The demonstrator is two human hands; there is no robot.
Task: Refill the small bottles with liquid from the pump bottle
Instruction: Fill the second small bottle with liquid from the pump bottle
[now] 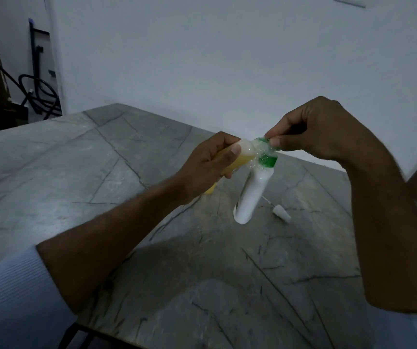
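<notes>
My left hand (207, 162) grips a small translucent bottle (69, 151) with yellowish liquid inside, tilted so its mouth meets the green pump head. A tall white pump bottle (251, 195) stands on the grey stone table (76, 172). The fingers of my right hand (313, 132) pinch the green pump head (268, 154) at its top. The small bottle's lower part is hidden in my palm. A small white cap (281, 214) lies on the table just right of the pump bottle.
A white wall stands close behind the table's far edge. At the far left, past the table's corner, there are dark cables and a stand (39, 91). The table's near edge runs bottom left.
</notes>
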